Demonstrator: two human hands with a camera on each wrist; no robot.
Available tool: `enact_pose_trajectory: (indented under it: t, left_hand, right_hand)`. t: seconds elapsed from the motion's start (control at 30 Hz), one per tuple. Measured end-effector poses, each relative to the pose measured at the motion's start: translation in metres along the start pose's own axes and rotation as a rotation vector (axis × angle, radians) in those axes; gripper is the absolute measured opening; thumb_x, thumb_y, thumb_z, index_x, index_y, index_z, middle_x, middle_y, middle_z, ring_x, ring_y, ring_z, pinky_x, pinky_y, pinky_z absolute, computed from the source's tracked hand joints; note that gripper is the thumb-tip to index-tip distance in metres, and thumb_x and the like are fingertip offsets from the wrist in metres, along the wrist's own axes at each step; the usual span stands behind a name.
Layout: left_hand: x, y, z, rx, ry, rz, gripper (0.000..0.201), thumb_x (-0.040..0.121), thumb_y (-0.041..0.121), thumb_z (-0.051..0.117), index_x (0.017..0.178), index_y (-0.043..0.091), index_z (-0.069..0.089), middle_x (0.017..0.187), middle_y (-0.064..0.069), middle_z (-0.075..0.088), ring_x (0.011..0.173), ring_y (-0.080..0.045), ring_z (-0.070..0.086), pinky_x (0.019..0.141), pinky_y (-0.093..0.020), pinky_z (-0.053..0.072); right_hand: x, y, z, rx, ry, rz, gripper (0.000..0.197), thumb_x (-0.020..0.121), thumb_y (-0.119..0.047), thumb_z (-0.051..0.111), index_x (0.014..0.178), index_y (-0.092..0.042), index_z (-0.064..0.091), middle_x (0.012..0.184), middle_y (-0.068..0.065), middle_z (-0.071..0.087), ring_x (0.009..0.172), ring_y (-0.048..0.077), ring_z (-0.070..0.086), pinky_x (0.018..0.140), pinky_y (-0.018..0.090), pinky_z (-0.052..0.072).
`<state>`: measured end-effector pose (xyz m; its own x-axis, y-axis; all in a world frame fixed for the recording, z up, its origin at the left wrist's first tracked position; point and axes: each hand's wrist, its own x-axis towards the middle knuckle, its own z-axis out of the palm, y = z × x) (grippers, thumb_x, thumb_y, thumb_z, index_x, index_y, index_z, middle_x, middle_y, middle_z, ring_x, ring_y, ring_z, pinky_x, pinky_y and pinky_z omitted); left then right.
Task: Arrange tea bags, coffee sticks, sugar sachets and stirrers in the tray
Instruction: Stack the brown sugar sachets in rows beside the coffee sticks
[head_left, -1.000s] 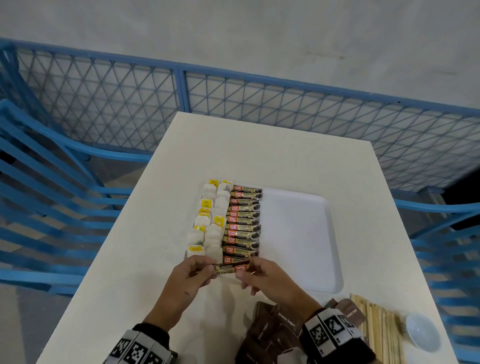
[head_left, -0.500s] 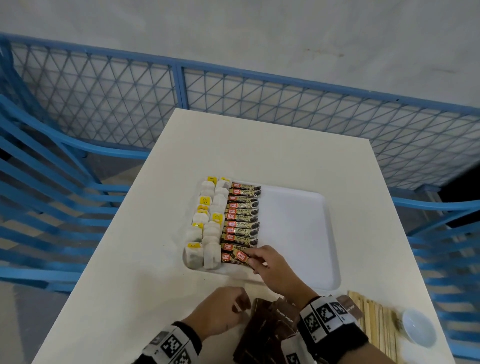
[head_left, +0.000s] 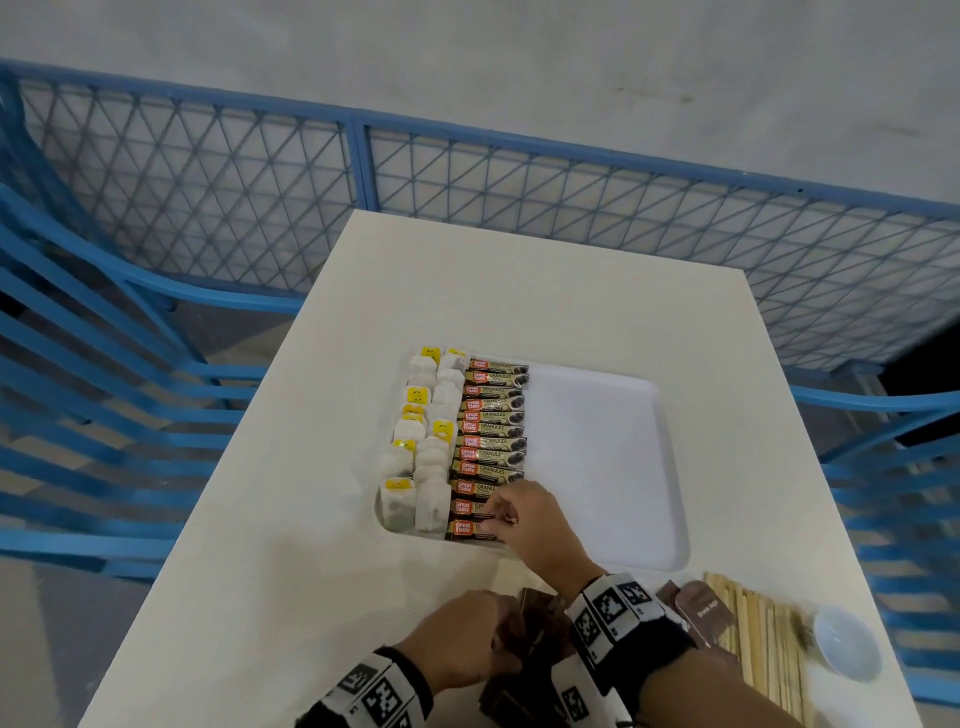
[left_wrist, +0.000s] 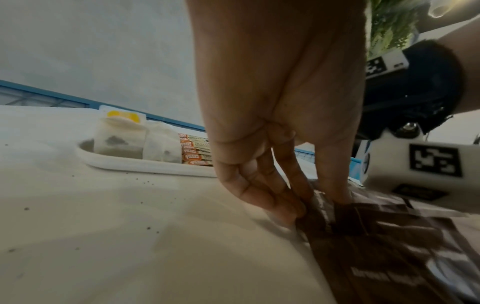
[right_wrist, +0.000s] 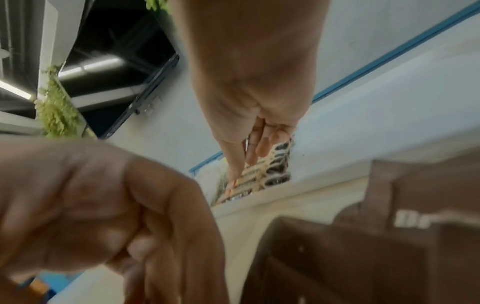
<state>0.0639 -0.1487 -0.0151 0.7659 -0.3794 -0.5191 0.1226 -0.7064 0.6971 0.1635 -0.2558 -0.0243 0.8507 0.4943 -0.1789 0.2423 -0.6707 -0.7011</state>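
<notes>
A white tray (head_left: 597, 467) lies mid-table. Tea bags (head_left: 421, 457) fill its left side in two columns, and a column of coffee sticks (head_left: 493, 415) lies beside them. My right hand (head_left: 498, 514) reaches over the tray's near rim, fingertips resting on the nearest coffee sticks (right_wrist: 265, 179), fingers nearly straight. My left hand (head_left: 506, 634) is on the pile of brown sugar sachets (head_left: 706, 616) at the table's near edge. In the left wrist view its thumb and fingers (left_wrist: 298, 197) pinch one brown sachet (left_wrist: 376, 257). Wooden stirrers (head_left: 763, 649) lie right of the pile.
A small white bowl (head_left: 847, 642) sits at the near right corner beside the stirrers. The tray's right half is bare. Blue mesh railing (head_left: 358, 161) surrounds the table, with blue bars close on both sides.
Both hands held a coffee stick at the tray's near rim; the right hand laid it at the near end of the column. The left hand drew back onto the brown sachets and pinched one.
</notes>
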Motion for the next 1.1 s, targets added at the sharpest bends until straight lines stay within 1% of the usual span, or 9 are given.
enact_pose_trajectory:
  t: [0.17,0.33,0.43,0.57,0.67,0.77,0.83,0.93,1.1]
  left_hand:
    - [0.003,0.000,0.007,0.086,-0.049,-0.019,0.033,0.083,0.025,0.066,0.113,0.014,0.057,0.118,-0.007,0.059,0.105,-0.023,0.057,0.084,-0.028,0.044]
    - [0.005,0.000,0.015,0.228,-0.058,0.038,0.031,0.085,0.020,0.061,0.114,0.010,0.057,0.117,-0.010,0.060,0.109,-0.027,0.056,0.089,-0.033,0.044]
    - [0.004,-0.004,0.016,0.316,-0.056,0.099,0.036,0.083,0.027,0.063,0.114,0.010,0.058,0.122,-0.007,0.056,0.113,-0.025,0.052,0.091,-0.033,0.042]
    - [0.000,-0.011,0.018,0.452,-0.080,0.164,0.038,0.081,0.027,0.063,0.114,0.010,0.055,0.122,-0.007,0.049,0.112,-0.026,0.047,0.091,-0.035,0.041]
    - [-0.002,-0.011,0.019,0.501,-0.087,0.167,0.027,0.079,0.021,0.062,0.102,0.009,0.055,0.117,-0.008,0.047,0.107,-0.026,0.047,0.086,-0.037,0.042]
    - [-0.004,-0.010,0.014,0.341,-0.117,0.139,0.013,0.078,0.019,0.063,0.081,0.016,0.051,0.103,-0.007,0.051,0.093,-0.023,0.052,0.074,-0.032,0.042]
    - [-0.007,-0.012,0.008,0.231,-0.122,0.132,0.024,0.078,0.020,0.063,0.069,0.024,0.042,0.087,-0.001,0.052,0.080,-0.017,0.051,0.063,-0.024,0.037]
    - [-0.017,-0.016,-0.003,0.090,-0.115,0.113,0.030,0.082,0.020,0.059,0.065,0.030,0.036,0.074,0.006,0.055,0.069,-0.008,0.051,0.061,-0.015,0.035]
    - [-0.031,-0.012,-0.016,-0.446,-0.032,-0.042,0.020,0.092,0.000,0.040,0.080,0.014,0.032,0.100,-0.018,0.067,0.082,-0.019,0.063,0.074,-0.029,0.051]
  right_hand:
    - [-0.034,0.003,-0.029,0.015,0.175,0.091,0.005,0.084,-0.021,0.067,0.080,-0.021,0.064,0.079,-0.009,0.059,0.070,0.000,0.049,0.066,0.008,0.038]
    - [-0.087,0.020,-0.051,0.029,0.269,0.245,0.021,0.084,-0.021,0.068,0.073,-0.036,0.057,0.076,-0.011,0.060,0.068,0.004,0.054,0.063,0.006,0.040]
    - [-0.117,0.022,-0.053,-0.052,0.179,0.271,0.006,0.083,-0.031,0.067,0.087,-0.030,0.063,0.082,-0.014,0.056,0.075,0.002,0.052,0.068,0.007,0.038]
    - [-0.140,0.024,-0.035,-0.398,-0.130,0.238,0.058,0.071,-0.060,0.061,0.119,-0.027,0.052,0.112,-0.007,0.047,0.108,0.011,0.040,0.092,0.019,0.032]
    - [-0.143,0.022,-0.021,-0.517,-0.159,0.249,0.059,0.073,-0.055,0.063,0.120,-0.024,0.046,0.121,-0.003,0.041,0.114,0.016,0.036,0.099,0.028,0.031]
    - [-0.140,0.018,-0.019,-0.476,-0.155,0.234,0.046,0.077,-0.047,0.064,0.111,-0.020,0.050,0.118,-0.002,0.043,0.113,0.017,0.036,0.098,0.027,0.031]
    - [-0.139,0.016,-0.023,-0.455,-0.176,0.212,0.039,0.080,-0.045,0.062,0.108,-0.019,0.053,0.116,-0.002,0.048,0.111,0.015,0.039,0.096,0.026,0.033]
    - [-0.137,0.012,-0.032,-0.356,-0.176,0.216,0.028,0.085,-0.038,0.061,0.107,-0.020,0.057,0.110,-0.002,0.059,0.101,0.013,0.051,0.091,0.026,0.044]
    - [-0.138,0.017,-0.053,-0.123,-0.140,0.244,0.019,0.084,-0.033,0.066,0.099,-0.021,0.060,0.091,-0.010,0.061,0.084,0.008,0.059,0.075,0.019,0.051]
